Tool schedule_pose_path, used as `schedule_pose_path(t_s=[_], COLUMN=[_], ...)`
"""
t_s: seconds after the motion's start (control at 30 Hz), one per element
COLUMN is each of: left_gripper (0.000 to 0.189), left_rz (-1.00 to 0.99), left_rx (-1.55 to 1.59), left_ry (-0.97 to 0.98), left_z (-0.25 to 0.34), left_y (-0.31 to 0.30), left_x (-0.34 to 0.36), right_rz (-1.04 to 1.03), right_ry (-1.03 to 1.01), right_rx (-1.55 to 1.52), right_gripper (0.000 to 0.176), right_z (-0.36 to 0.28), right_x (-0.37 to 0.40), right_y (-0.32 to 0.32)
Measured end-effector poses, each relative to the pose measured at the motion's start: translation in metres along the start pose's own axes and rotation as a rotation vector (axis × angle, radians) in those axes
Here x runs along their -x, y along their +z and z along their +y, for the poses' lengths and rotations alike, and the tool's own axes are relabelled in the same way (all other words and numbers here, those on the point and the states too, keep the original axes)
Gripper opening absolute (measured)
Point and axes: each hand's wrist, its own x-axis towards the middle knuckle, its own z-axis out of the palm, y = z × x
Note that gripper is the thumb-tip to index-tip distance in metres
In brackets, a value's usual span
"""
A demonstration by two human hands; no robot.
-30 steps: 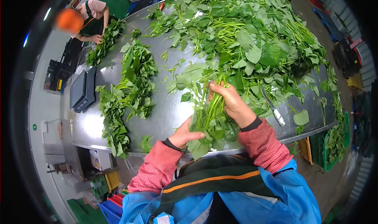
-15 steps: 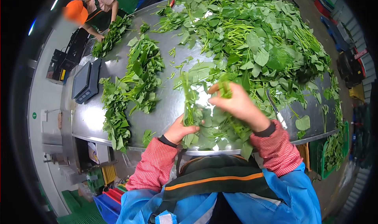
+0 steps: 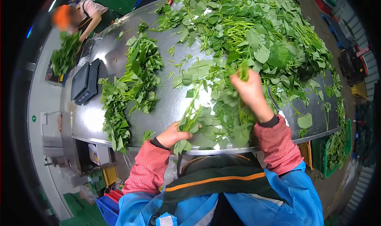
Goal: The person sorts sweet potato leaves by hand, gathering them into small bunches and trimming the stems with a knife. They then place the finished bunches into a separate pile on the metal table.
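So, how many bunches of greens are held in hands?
3: one bunch in the left hand, another bunch in the right hand, a third bunch with the co-worker. More may be hidden.

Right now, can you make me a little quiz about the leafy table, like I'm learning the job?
1. True or false: the left hand is holding leafy stems.

2. Which of these is nearest the knife?
A) the left hand
B) the right hand
C) the scale

3. Fill in the colour: the other worker wears an ______ cap.

Key: 1. true; 2. B; 3. orange
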Motion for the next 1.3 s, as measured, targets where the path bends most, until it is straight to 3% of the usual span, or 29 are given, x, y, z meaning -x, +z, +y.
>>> schedule_pose_path(t_s=[0.03,0.13,0.17,0.23,0.27,0.37,0.4,0.5,0.53,0.57,0.6,0.63,0.67,0.7,0.77,0.8,0.87,0.97,1.03,1.07,1.1,1.17,1.2,1.3], left_gripper=[0.047,0.048,0.049,0.048,0.047,0.049,0.052,0.063,0.068,0.068,0.068,0.068,0.059,0.056,0.05,0.048,0.05,0.069,0.084,0.092,0.085,0.075,0.06,0.052], left_rz=[-0.001,0.034,0.041,0.032,0.027,0.024,0.057,0.174,0.213,0.252,0.292,0.332,0.358,0.382,0.42,0.299,0.13,-0.134,-0.196,-0.188,-0.109,0.03,0.109,0.189], left_rx=[-0.015,0.059,0.071,0.024,0.001,-0.143,-0.328,-0.874,-0.835,-0.806,-0.773,-0.737,-0.83,-1.011,-1.376,-1.152,-0.539,0.228,0.66,0.762,0.959,0.967,0.933,1.052], left_ry=[0.016,-0.02,-0.009,0.0,0.001,0.053,0.073,0.125,0.16,0.221,0.281,0.339,0.289,0.233,0.114,0.018,0.092,0.073,0.088,0.055,0.007,-0.052,-0.087,-0.057], left_z=[-0.002,0.0,-0.001,0.005,0.006,0.007,0.009,0.021,0.022,0.02,0.016,0.01,-0.004,-0.011,-0.021,-0.005,-0.005,0.02,0.022,0.017,0.015,-0.016,-0.035,-0.068], left_y=[-0.002,-0.005,-0.006,-0.002,0.002,0.018,0.024,0.037,0.039,0.037,0.032,0.024,0.009,0.002,-0.006,-0.003,0.002,0.02,0.029,0.027,0.028,0.013,0.01,0.016], left_x=[0.004,0.009,0.008,0.003,0.001,-0.013,-0.017,-0.023,-0.021,-0.018,-0.014,-0.009,-0.006,-0.001,0.008,0.008,0.008,0.013,0.006,-0.002,-0.006,-0.016,-0.02,-0.021], right_rz=[0.056,-0.038,-0.137,-0.184,-0.34,-0.465,-0.465,-0.447,-0.352,-0.358,-0.28,-0.274,-0.223,-0.188,0.041,0.041,0.008,0.089,-0.071,-0.198,-0.325,-0.545,-0.591,-0.568], right_ry=[-0.057,-0.149,-0.071,-0.115,0.04,0.158,0.149,0.073,-0.088,-0.084,-0.284,-0.202,-0.268,-0.202,-0.293,-0.328,-0.393,-0.825,-1.044,-1.075,-1.099,-1.049,-0.951,-0.909], right_rx=[0.061,0.323,0.325,0.187,0.054,-0.28,-0.386,-0.149,-0.096,-0.089,0.015,-0.098,-0.21,-0.333,0.002,0.094,0.17,0.306,0.335,0.364,0.39,0.398,0.535,0.784], right_gripper=[0.029,0.037,0.049,0.058,0.065,0.064,0.047,0.03,0.021,0.02,0.018,0.016,0.014,0.011,0.012,0.013,0.018,0.018,0.025,0.03,0.036,0.048,0.062,0.075], right_z=[0.003,-0.001,-0.006,-0.007,-0.01,-0.016,-0.023,-0.026,-0.029,-0.034,-0.049,-0.071,-0.08,-0.092,-0.078,-0.076,-0.078,-0.073,-0.062,-0.047,-0.031,-0.014,-0.005,0.003], right_x=[-0.008,0.0,0.006,0.015,0.018,0.021,0.023,0.018,0.018,0.016,0.014,0.015,0.008,0.002,-0.022,-0.019,-0.011,0.002,0.022,0.035,0.049,0.071,0.079,0.097], right_y=[-0.01,-0.012,-0.011,0.001,0.007,0.025,0.028,0.028,0.024,0.013,-0.004,-0.024,-0.042,-0.058,-0.059,-0.051,-0.032,0.01,0.042,0.059,0.075,0.101,0.105,0.096])
